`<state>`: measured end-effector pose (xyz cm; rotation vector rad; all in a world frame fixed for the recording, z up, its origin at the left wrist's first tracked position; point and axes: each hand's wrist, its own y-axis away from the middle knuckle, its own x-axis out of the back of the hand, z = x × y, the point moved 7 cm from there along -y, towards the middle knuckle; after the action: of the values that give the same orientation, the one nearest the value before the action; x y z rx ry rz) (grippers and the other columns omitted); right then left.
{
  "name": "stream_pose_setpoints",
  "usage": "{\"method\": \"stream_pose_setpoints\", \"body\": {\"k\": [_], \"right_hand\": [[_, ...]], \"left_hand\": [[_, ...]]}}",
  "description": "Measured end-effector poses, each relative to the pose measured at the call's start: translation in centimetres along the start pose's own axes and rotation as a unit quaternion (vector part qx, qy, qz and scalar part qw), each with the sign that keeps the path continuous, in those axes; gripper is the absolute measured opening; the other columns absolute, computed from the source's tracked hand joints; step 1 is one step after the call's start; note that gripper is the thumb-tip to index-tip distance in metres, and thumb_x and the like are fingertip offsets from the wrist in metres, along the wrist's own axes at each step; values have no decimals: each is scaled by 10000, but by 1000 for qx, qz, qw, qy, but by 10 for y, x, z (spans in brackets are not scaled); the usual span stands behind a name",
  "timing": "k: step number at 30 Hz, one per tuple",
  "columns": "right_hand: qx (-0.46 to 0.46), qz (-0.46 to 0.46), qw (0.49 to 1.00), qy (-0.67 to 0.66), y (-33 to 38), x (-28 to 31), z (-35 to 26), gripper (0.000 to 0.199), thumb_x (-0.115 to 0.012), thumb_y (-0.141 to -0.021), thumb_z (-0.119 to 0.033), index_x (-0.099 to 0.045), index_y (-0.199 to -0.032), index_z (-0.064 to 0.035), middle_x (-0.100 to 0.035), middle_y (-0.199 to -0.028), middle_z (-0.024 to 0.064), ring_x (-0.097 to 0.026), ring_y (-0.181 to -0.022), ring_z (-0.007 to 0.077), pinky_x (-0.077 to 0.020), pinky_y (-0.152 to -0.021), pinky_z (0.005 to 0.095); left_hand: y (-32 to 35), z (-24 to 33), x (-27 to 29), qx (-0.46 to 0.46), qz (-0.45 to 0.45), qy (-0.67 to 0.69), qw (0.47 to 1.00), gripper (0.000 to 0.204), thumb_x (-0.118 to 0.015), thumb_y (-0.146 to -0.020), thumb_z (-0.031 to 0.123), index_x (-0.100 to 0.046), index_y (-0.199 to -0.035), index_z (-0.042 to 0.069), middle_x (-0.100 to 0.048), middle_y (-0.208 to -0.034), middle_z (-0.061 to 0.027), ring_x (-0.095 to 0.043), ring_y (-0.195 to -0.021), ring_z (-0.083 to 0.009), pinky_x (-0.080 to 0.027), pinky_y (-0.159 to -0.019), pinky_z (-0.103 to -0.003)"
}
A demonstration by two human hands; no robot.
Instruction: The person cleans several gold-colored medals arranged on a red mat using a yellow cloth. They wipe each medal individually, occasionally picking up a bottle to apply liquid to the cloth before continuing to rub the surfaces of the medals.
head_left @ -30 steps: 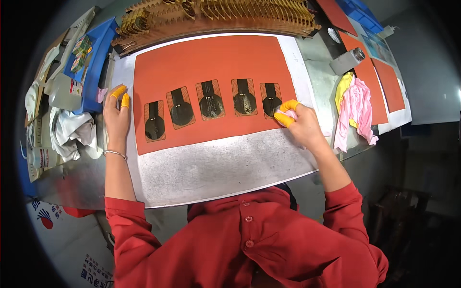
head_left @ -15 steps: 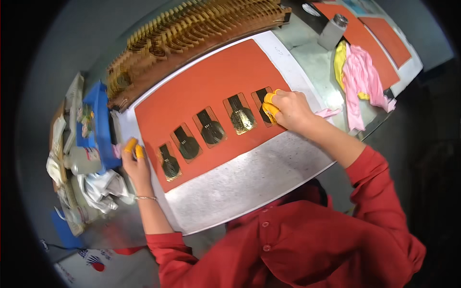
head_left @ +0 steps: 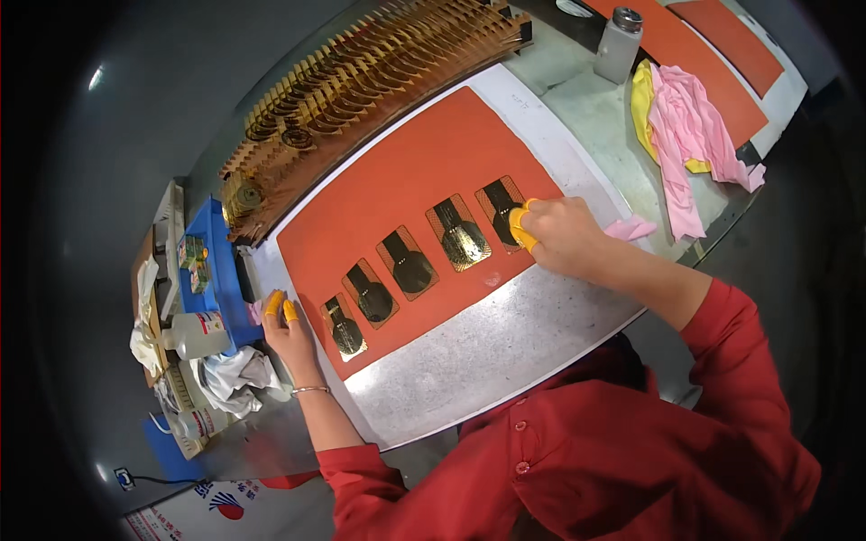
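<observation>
Five flat, thin plates lie in a slanting row on an orange-red mat, each gold-patterned at the edges with a black rounded shape and narrow neck. My right hand (head_left: 561,236), orange-yellow cots on its fingertips, is closed at the right edge of the rightmost plate (head_left: 498,200); the fingers cover part of it. Nearest to that is a plate with a shiny gold patch (head_left: 458,233). My left hand (head_left: 290,338), also with orange-yellow cots, rests at the left of the mat (head_left: 397,171), fingers apart and holding nothing. A small pink cloth (head_left: 255,312) lies beside it.
A long rack of similar gold pieces (head_left: 361,99) stands behind the mat. At left are a blue tray (head_left: 216,261), a clear bottle (head_left: 200,334) and crumpled white cloth (head_left: 236,377). Pink cloth (head_left: 690,117) and a capped jar (head_left: 620,43) sit at right.
The view has shifted, so the scene sits lower and further right. My right fingers have slid slightly down along the rightmost plate's edge. My left hand stays beside the mat.
</observation>
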<state>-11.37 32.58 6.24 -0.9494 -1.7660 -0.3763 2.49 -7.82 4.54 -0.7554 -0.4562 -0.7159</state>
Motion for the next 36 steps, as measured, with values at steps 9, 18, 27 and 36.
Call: {"method": "stream_pose_setpoints", "body": {"k": [9,18,27,36], "right_hand": [[-13,12,1000,-1,2,2,-5,54,-586,-661,-23,-605,-712,-21,-614,-760,153,-614,-653,333,-485,-584,425],[-6,-15,1000,17,-5,4,-6,86,-568,-661,-24,-605,-737,-33,-604,-745,140,-611,-652,321,-478,-571,432],[11,17,1000,14,-6,0,5,51,-546,-733,-82,-574,-732,-40,-572,-673,135,-572,-628,340,-447,-551,437],[10,19,999,32,11,1,-2,60,-581,-759,-118,-604,-769,-63,-554,-655,111,-565,-595,312,-446,-533,420]], "left_hand": [[0,-3,2,11,-2,28,1000,224,-535,-847,4,-590,-1061,-31,-578,-1105,-126,-564,-989,-224,-440,-852,-308],[2,-3,2,28,2,72,997,206,-543,-840,-23,-588,-1041,-40,-562,-1132,-133,-569,-995,-225,-458,-851,-301],[-1,-4,2,24,-7,50,998,195,-520,-864,1,-594,-1042,-31,-567,-1135,-121,-562,-1009,-195,-468,-829,-294],[-2,3,-1,-5,-27,6,1000,215,-515,-858,-20,-576,-1064,-39,-545,-1164,-131,-573,-1013,-213,-473,-856,-296]]}}
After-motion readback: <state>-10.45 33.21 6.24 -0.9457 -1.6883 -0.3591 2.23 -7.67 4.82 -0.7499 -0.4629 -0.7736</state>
